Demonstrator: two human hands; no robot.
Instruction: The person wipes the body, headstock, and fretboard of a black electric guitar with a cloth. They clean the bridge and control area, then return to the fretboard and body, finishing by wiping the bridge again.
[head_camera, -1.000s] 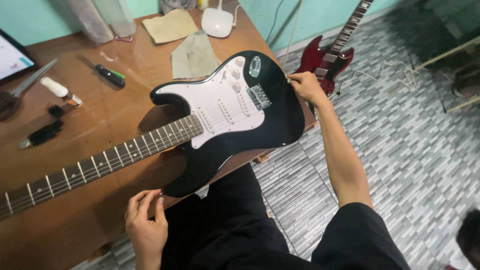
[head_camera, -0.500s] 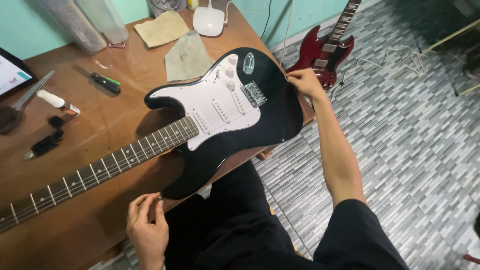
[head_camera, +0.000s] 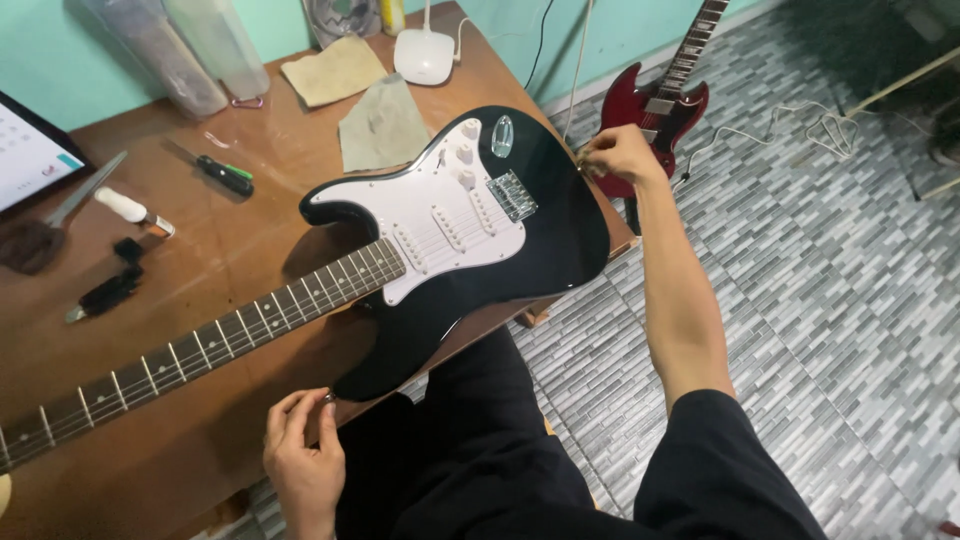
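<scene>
Two guitars were in view: one black electric guitar (head_camera: 540, 215) with a white pickguard (head_camera: 430, 215), lying flat on the wooden table (head_camera: 250, 250) with its body overhanging the table's near corner and its neck (head_camera: 200, 345) running toward the lower left, and one red electric guitar (head_camera: 655, 105) leaning against the teal wall. Two cloths (head_camera: 380, 125) lay on the table beyond the black body, one screwdriver (head_camera: 225, 175) to their left, one white round device (head_camera: 423, 55) near the wall, and two clear plastic containers (head_camera: 190, 50) at the far edge. The right hand (head_camera: 620, 155) pinched at the rear edge of the black guitar's body, fingers closed on something too small to tell. The left hand (head_camera: 303, 455) gripped the table's near edge just beside the lower horn, fingers curled. Compared with half a second earlier, both hands sat at the same spots and the guitar lay as before; only the framing had shifted slightly.
</scene>
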